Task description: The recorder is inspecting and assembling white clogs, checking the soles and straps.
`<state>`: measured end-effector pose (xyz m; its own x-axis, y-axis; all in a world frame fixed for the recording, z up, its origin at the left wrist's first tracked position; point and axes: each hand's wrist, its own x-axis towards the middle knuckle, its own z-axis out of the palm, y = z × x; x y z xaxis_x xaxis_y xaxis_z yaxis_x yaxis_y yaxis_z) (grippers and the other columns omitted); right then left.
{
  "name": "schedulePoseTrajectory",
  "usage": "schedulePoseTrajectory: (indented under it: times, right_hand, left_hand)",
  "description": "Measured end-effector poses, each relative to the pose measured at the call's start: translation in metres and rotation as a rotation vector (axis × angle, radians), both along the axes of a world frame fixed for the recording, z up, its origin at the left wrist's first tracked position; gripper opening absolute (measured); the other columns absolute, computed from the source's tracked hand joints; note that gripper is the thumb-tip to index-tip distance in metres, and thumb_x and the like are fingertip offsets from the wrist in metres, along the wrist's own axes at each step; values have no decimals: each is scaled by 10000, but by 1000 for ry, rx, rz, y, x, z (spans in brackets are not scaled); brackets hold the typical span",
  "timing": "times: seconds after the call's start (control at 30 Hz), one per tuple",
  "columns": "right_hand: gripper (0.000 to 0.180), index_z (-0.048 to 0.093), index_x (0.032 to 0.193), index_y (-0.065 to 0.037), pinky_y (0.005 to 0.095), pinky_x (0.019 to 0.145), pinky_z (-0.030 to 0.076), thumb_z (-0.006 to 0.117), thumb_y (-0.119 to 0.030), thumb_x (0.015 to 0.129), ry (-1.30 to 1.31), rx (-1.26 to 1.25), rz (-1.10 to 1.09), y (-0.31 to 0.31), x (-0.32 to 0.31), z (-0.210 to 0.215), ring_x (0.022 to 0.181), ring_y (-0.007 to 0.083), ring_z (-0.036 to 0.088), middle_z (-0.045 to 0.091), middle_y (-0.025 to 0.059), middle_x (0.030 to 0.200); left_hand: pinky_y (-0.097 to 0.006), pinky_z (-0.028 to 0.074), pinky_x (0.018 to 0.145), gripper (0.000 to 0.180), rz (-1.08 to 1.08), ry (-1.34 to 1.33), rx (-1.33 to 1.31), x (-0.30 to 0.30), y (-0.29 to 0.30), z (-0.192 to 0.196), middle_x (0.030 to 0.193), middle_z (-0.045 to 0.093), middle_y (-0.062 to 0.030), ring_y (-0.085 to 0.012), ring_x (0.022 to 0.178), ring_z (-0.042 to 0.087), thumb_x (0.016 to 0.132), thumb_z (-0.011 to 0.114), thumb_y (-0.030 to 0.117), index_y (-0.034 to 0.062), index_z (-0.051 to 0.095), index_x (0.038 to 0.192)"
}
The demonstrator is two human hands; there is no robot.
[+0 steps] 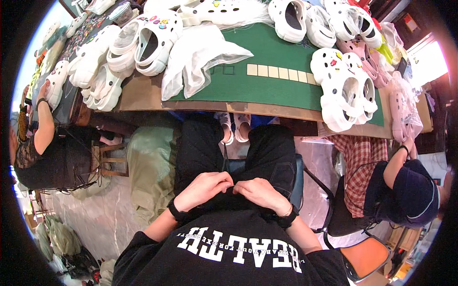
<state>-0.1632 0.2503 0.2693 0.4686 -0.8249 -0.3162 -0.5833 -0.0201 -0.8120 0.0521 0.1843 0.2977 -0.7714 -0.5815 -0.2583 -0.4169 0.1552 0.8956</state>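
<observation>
Nearest, left hand (pixel 202 189) and right hand (pixel 261 193) curled narrow, fingertips pinched together over the lap on something too small to make out — maybe a thin cord. Likely slip: losing that tiny piece into the dark trousers (pixel 267 152) or onto the floor. Farther, on the table (pixel 281 90), white clogs (pixel 346 93) piled near the edge beside a clear bag (pixel 198 59) — easily knocked off.
</observation>
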Motion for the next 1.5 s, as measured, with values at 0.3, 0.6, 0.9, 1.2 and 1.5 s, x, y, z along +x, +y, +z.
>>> schedulePoseTrajectory:
  times: [0.3, 0.6, 0.9, 1.2, 1.5]
  right_hand:
    - [336, 682, 1009, -80, 415, 697, 504, 409, -275, 986, 28, -36, -24, 5, -9, -8, 755, 322, 666, 676, 135, 792]
    - [343, 699, 1010, -121, 442, 785, 522, 433, -334, 982, 12, 147, -130, 0, -25, 3, 892, 353, 669, 706, 141, 919]
    - [349, 700, 995, -108, 444, 773, 523, 429, -327, 984, 16, 93, -99, 3, -21, -1, 883, 354, 670, 704, 143, 920]
    - [348, 697, 1034, -75, 402, 707, 510, 426, -291, 993, 29, 26, -99, 10, -21, -3, 734, 309, 672, 676, 135, 777]
    - [330, 700, 1009, -103, 453, 766, 519, 457, -324, 976, 59, 108, -132, 12, -19, 2, 880, 358, 666, 696, 164, 924]
  left_hand:
    - [-311, 516, 675, 108, -20, -4, -143, -6, 0, 0, 795, 633, -104, -213, 735, 659, 913, 626, 113, 14, 631, 956]
    - [-325, 518, 654, 93, -15, -15, -157, -8, 1, -3, 812, 630, -108, -212, 718, 660, 916, 619, 106, 19, 628, 949]
    - [-328, 519, 656, 88, -7, -16, -187, -6, 7, 3, 799, 634, -105, -215, 721, 662, 914, 617, 101, 20, 627, 947]
    - [-366, 504, 656, 77, 26, 25, -180, -11, 10, 1, 754, 620, -97, -251, 710, 646, 909, 581, 111, 41, 609, 927]
    - [-333, 523, 670, 103, 1, 9, -146, -14, 7, 3, 814, 640, -112, -227, 729, 666, 918, 598, 96, 11, 621, 972]
